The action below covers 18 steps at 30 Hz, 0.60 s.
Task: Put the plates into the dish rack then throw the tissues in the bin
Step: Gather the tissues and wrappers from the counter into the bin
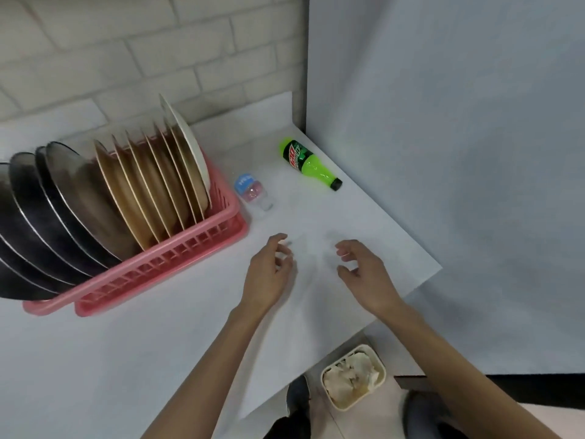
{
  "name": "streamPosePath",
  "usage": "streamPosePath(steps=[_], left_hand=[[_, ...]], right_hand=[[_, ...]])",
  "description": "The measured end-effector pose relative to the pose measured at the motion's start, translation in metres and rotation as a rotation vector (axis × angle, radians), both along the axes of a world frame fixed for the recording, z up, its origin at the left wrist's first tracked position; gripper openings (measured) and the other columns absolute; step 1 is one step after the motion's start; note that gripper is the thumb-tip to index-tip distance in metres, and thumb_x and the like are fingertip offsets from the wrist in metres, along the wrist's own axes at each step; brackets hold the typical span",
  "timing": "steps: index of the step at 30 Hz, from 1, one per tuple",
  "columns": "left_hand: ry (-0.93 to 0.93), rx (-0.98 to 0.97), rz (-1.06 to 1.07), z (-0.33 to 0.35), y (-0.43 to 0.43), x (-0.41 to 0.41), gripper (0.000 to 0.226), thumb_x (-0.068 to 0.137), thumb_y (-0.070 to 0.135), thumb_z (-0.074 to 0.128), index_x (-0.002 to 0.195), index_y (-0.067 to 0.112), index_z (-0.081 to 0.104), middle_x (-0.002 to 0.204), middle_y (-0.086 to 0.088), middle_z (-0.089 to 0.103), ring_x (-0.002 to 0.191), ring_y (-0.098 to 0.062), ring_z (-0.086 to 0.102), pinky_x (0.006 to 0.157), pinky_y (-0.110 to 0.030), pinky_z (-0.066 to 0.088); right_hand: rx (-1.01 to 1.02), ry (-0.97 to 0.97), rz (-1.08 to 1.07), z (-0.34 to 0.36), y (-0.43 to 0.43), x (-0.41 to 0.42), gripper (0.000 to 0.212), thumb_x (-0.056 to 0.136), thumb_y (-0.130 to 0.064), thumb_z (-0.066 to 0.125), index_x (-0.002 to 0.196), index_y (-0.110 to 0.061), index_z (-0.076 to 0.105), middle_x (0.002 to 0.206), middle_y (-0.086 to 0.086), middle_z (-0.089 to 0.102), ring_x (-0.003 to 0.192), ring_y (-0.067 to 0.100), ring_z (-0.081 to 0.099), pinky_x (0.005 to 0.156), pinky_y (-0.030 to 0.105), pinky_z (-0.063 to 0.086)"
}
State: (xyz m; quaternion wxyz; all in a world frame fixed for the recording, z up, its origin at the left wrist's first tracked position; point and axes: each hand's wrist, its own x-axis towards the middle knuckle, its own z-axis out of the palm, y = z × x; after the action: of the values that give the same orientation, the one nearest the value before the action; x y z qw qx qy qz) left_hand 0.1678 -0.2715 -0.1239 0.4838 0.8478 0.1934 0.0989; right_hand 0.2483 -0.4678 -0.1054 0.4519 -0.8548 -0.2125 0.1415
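Observation:
A pink dish rack (164, 264) stands at the left of the white counter, filled with several upright plates: dark metal ones (47, 217) on the left, beige ones (148, 185) on the right. My left hand (269, 274) and my right hand (364, 274) hover side by side over the counter, right of the rack, fingers curled and apart, holding nothing. A faint white tissue (311, 251) seems to lie on the counter between them, hard to make out. On the floor below the counter edge stands a cream bin (380, 369) with crumpled tissues (351, 375) inside.
A green soda bottle (308, 163) lies on its side near the back right corner. A small clear bottle (253, 191) with a blue label lies beside the rack. Brick wall behind, grey panel on the right. My shoes (297, 397) show on the floor by the bin.

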Motion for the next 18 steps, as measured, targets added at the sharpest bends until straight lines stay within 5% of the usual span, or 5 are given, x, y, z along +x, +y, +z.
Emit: streamPosePath(steps=[9, 18], left_hand=[[0.340, 0.345, -0.085, 0.018, 0.070, 0.095, 0.065, 0.100, 0.032, 0.053, 0.154, 0.014, 0.021, 0.124, -0.024, 0.060, 0.111, -0.041, 0.060, 0.093, -0.047, 0.050], [0.500, 0.379, -0.104, 0.017, 0.083, 0.118, 0.055, 0.096, 0.036, 0.057, 0.143, 0.015, 0.036, 0.131, -0.022, 0.046, 0.116, -0.043, 0.054, 0.096, -0.045, 0.045]], right_hand=[[-0.076, -0.149, -0.021, 0.005, 0.057, 0.114, 0.040, 0.083, 0.002, 0.063, 0.121, -0.009, 0.058, 0.114, 0.010, 0.060, 0.096, 0.018, 0.055, 0.081, 0.015, 0.034], [-0.245, -0.235, -0.078, 0.002, 0.086, 0.181, 0.046, 0.086, -0.008, 0.063, 0.130, -0.009, 0.052, 0.127, 0.014, 0.049, 0.121, 0.032, 0.040, 0.094, 0.035, 0.039]])
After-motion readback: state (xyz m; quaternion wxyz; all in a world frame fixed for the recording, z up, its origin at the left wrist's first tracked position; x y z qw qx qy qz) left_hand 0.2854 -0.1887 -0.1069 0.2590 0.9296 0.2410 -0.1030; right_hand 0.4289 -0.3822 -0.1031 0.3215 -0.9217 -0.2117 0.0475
